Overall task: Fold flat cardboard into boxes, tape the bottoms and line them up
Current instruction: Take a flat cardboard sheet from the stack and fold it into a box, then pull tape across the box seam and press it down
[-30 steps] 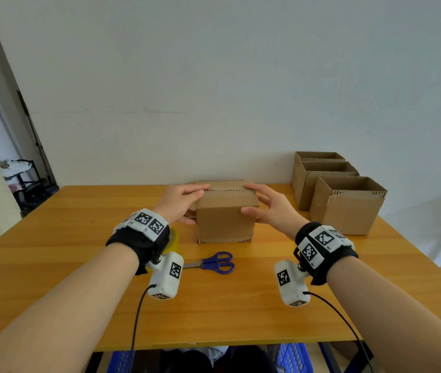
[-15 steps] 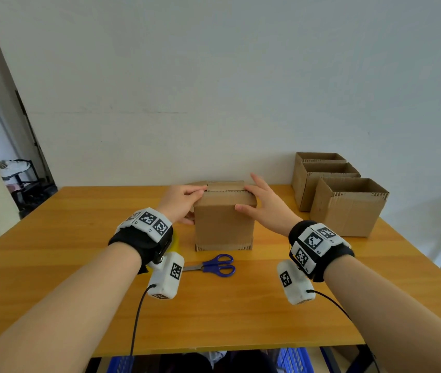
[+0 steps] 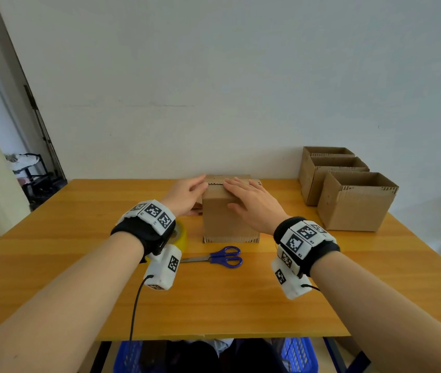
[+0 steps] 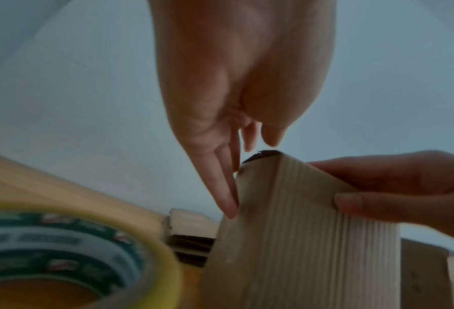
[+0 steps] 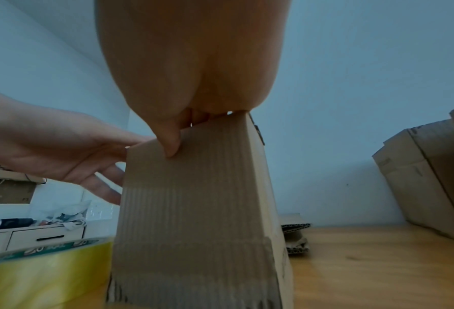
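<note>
A brown cardboard box [image 3: 230, 222] stands in the middle of the wooden table [image 3: 79, 211], its closed flaps facing up. My right hand [image 3: 249, 197] lies flat on the top, fingers straight, with the thumb [image 5: 171, 144] pressed on the near face. My left hand [image 3: 193, 189] touches the box's upper left edge, with straight fingers [image 4: 227, 188] resting against that side wall. The box [image 5: 194, 209] fills the right wrist view. A yellow tape roll [image 3: 182, 235] lies left of the box, partly hidden under my left wrist.
Blue-handled scissors [image 3: 223, 256] lie just in front of the box. Three open-topped boxes [image 3: 356, 203] stand in a row at the back right. Flat cardboard pieces [image 5: 297, 236] lie behind the box. Blue crates [image 3: 298, 354] sit under the table's near edge.
My right hand has slid from the box's right side up onto its top and now lies flat there. My left hand has stayed at the left edge.
</note>
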`<state>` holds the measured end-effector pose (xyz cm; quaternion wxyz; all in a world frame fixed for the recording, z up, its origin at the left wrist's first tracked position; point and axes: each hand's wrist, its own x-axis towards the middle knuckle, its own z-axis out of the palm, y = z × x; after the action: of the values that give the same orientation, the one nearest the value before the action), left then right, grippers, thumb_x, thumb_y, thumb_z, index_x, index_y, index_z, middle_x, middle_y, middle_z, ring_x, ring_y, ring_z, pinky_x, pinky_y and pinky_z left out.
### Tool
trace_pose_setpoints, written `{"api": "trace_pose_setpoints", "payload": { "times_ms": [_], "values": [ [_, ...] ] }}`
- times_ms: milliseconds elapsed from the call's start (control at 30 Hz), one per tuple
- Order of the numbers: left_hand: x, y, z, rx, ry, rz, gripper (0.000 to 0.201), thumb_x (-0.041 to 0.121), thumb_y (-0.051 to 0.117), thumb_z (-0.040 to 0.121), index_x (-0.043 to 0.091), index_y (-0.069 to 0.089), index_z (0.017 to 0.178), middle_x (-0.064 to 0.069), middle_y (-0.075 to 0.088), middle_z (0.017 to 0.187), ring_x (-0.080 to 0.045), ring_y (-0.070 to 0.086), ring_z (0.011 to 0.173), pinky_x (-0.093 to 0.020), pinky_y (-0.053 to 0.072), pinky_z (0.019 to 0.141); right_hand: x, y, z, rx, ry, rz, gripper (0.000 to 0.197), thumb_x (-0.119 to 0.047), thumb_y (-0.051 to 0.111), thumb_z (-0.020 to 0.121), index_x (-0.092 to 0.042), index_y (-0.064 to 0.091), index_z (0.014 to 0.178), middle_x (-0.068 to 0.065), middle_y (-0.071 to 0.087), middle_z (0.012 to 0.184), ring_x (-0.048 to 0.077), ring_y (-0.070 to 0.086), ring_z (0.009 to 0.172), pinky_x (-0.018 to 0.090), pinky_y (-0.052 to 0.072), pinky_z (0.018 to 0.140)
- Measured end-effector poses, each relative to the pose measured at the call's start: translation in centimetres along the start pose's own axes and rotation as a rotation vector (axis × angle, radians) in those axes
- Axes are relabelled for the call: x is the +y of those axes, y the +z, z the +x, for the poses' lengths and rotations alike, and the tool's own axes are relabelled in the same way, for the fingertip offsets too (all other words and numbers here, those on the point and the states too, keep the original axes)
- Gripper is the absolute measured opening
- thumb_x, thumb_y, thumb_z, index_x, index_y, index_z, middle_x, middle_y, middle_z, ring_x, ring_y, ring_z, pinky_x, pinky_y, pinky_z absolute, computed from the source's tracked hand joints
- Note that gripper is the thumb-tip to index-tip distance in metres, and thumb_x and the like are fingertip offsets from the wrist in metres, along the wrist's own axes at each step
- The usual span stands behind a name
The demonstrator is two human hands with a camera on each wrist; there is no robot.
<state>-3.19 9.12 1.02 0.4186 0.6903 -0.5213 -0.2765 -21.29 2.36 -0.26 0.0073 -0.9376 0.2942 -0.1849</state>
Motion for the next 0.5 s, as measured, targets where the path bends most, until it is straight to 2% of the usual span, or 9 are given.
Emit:
{"api": "trace_pose_setpoints", "payload": {
  "times_ms": [33, 67, 133, 200, 267, 300, 400, 433, 500],
  "values": [
    [-0.4, -0.4, -0.3, -0.002, -0.012, 0.029, 0.040, 0.033, 0.041, 0.100, 0.018, 0.048, 0.136, -0.004, 0.053, 0.131, -0.029, 0.059, 0.109, -0.040, 0.056, 0.080, 0.0, -0.1, 0.0, 0.000, 0.004, 0.006, 0.052, -0.028, 0.042, 0.100, -0.021, 0.027, 0.149, -0.006, 0.026, 0.156, 0.010, 0.017, 0.145, 0.027, 0.005, 0.117],
    [-0.8, -0.8, -0.6, -0.002, -0.030, 0.073, 0.036, 0.033, 0.040, 0.100, 0.013, 0.056, 0.125, -0.007, 0.057, 0.126, -0.030, 0.061, 0.106, -0.040, 0.055, 0.082, -0.1, -0.1, 0.0, -0.004, 0.010, 0.012, 0.051, -0.028, 0.042, 0.100, -0.021, 0.028, 0.149, -0.005, 0.027, 0.156, 0.010, 0.018, 0.145, 0.027, 0.006, 0.117],
    [-1.7, -1.7, -1.4, -0.026, -0.071, 0.237, 0.036, 0.033, 0.041, 0.100, 0.007, 0.065, 0.094, -0.011, 0.067, 0.102, -0.030, 0.065, 0.095, -0.041, 0.054, 0.084, -0.3, -0.3, 0.0, -0.017, 0.026, 0.019, 0.049, -0.028, 0.041, 0.101, -0.021, 0.029, 0.148, -0.005, 0.028, 0.155, 0.011, 0.020, 0.144, 0.028, 0.007, 0.117],
    [-2.6, -2.6, -2.2, -0.109, -0.095, 0.437, 0.040, 0.041, 0.051, 0.094, 0.007, 0.068, 0.080, -0.010, 0.068, 0.084, -0.027, 0.064, 0.080, -0.036, 0.052, 0.077, -0.5, -0.5, 0.0, -0.025, 0.041, 0.023, 0.048, -0.027, 0.040, 0.101, -0.022, 0.030, 0.148, -0.005, 0.029, 0.155, 0.012, 0.022, 0.144, 0.028, 0.008, 0.117],
    [-3.3, -3.3, -3.0, -0.200, -0.123, 0.602, 0.039, 0.051, 0.063, 0.083, 0.012, 0.068, 0.079, -0.002, 0.065, 0.078, -0.016, 0.057, 0.071, -0.026, 0.044, 0.065, -0.8, -0.8, -0.1, -0.038, 0.062, 0.041, 0.047, -0.026, 0.041, 0.101, -0.022, 0.032, 0.147, -0.004, 0.031, 0.154, 0.014, 0.023, 0.143, 0.028, 0.009, 0.116],
    [-3.6, -3.4, -3.2, -0.244, -0.143, 0.668, 0.038, 0.052, 0.068, 0.078, 0.015, 0.067, 0.083, 0.001, 0.064, 0.081, -0.012, 0.056, 0.073, -0.024, 0.044, 0.065, -0.9, -0.8, -0.1, -0.043, 0.073, 0.054, 0.047, -0.026, 0.041, 0.101, -0.021, 0.033, 0.147, -0.003, 0.031, 0.154, 0.015, 0.024, 0.143, 0.027, 0.010, 0.116],
    [-4.6, -3.3, -3.4, -0.377, -0.196, 0.836, 0.046, 0.048, 0.076, 0.072, 0.016, 0.060, 0.100, 0.003, 0.057, 0.094, -0.015, 0.055, 0.086, -0.028, 0.046, 0.078, -0.9, -0.8, -0.3, -0.034, 0.063, 0.076, 0.046, -0.024, 0.041, 0.101, -0.021, 0.034, 0.146, -0.001, 0.034, 0.153, 0.015, 0.025, 0.142, 0.026, 0.010, 0.116],
    [-4.9, -3.2, -3.3, -0.416, -0.215, 0.865, 0.045, 0.048, 0.076, 0.071, 0.017, 0.057, 0.097, 0.003, 0.053, 0.091, -0.015, 0.053, 0.082, -0.027, 0.045, 0.076, -0.9, -0.7, -0.3, -0.028, 0.056, 0.084, 0.045, -0.024, 0.041, 0.101, -0.021, 0.035, 0.146, -0.001, 0.035, 0.152, 0.015, 0.026, 0.142, 0.026, 0.010, 0.116],
    [-5.0, -3.0, -3.2, -0.460, -0.223, 0.889, 0.047, 0.053, 0.076, 0.068, 0.019, 0.045, 0.075, 0.004, 0.042, 0.071, -0.013, 0.039, 0.062, -0.023, 0.035, 0.059, -0.9, -0.6, -0.3, -0.025, 0.058, 0.100, 0.044, -0.024, 0.042, 0.101, -0.022, 0.036, 0.145, -0.001, 0.035, 0.152, 0.015, 0.026, 0.142, 0.027, 0.010, 0.116]
  ]
}}
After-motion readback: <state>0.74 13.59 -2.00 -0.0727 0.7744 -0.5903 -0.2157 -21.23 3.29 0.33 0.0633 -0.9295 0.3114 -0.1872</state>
